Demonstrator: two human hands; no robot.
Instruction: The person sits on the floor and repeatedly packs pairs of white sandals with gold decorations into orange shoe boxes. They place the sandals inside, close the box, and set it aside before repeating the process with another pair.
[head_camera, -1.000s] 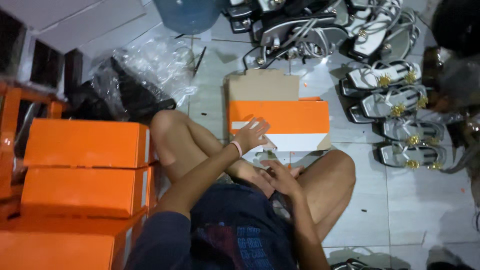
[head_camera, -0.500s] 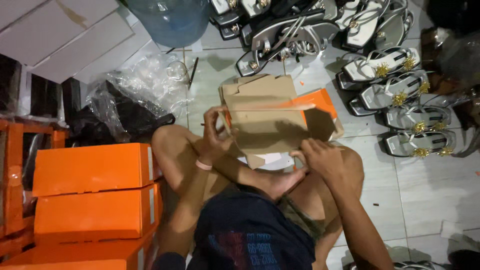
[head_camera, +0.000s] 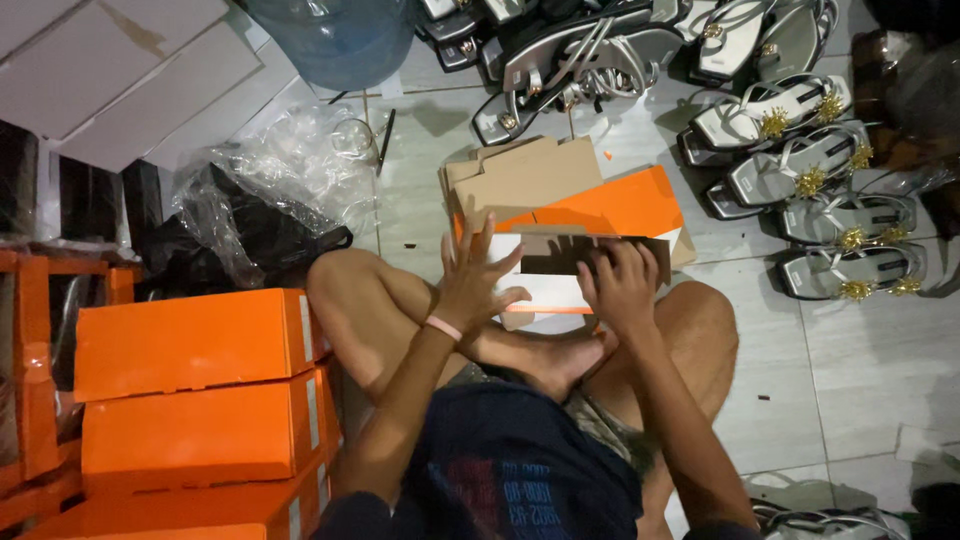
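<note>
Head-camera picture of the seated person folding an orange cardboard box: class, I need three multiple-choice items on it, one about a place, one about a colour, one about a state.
1. Where is the stack of closed orange cardboard boxes?
A. Beside the person's left knee
B. Beyond the sandals
C. On the lap

2. What colour are the ornaments on the silver strappy sandals lined up on the tiled floor?
A. Blue
B. Gold
C. Red

3. In what state is the orange and white cardboard box at the hands?
A. Taped shut
B. Crushed flat
C. Part-folded, flaps open

Answers:
1 A: the stack stands at the picture's left, next to the bent left leg.
2 B: each sandal bears a gold flower-like ornament.
3 C: the left hand presses its side with spread fingers, the right hand grips its edge, and brown flaps stick out.
</note>
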